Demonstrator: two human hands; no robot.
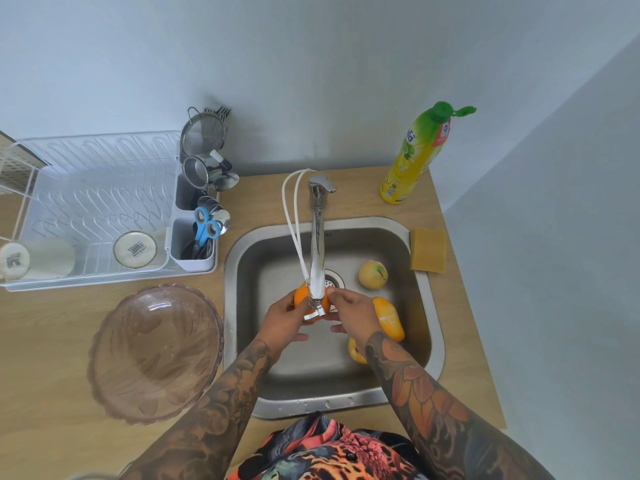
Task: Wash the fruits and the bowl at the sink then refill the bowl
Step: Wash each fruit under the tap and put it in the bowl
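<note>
- One orange (302, 296) is held under the tap's spout (317, 268), over the sink (249, 244); it is gripped by the curled fingers of the left hand (282, 322) and pinched from the other side by the right hand (351, 315).
- Fruit washing is judged to be in hand; next, the rinsed orange would need to be carried to the bowl.
- Three other fruits are left in the sink: a pale apple (372, 274), a yellow-orange mango (389, 318) and a yellow fruit (356, 351), partly hidden.
- Left of the sink, the tinted glass bowl (156, 355) is seen with nothing in it.
</note>
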